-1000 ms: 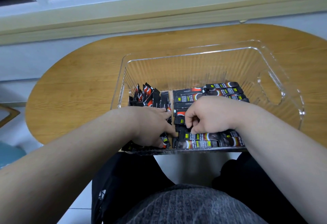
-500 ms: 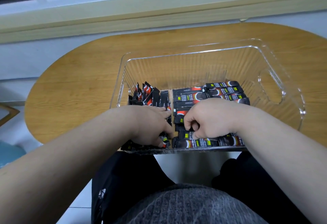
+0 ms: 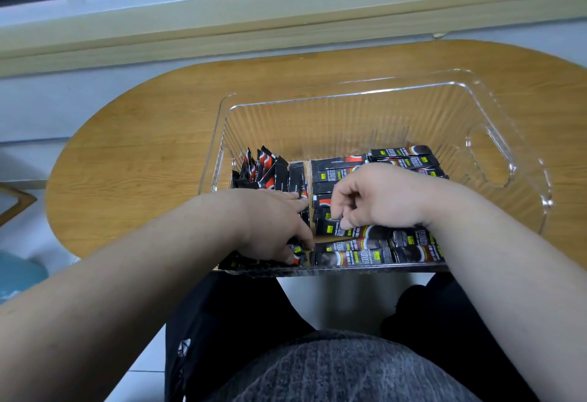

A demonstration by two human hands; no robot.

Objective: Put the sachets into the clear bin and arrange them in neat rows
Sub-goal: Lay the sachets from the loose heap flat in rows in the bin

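Right hand (image 3: 378,198) pinches one sachet (image 3: 329,227) in clear bin (image 3: 333,122). Left hand (image 3: 273,223), fingers straight, steadies upright sachets (image 3: 270,169). Align its end with flat row (image 3: 365,255) before release.

Print on the sachets (image 3: 349,257) nearside of the right hand (image 3: 381,198): white lettering, yellow-green label patches; none legible.

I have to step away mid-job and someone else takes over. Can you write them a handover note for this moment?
Left hand: fingers straight, resting on the left column of sachets in the clear bin.
Right hand: pinching one flat sachet near the bin's middle.
Done: all visible sachets are in the bin; flat rows fill the right side.
Left: line up the pinched sachet, straighten the leaning left column.
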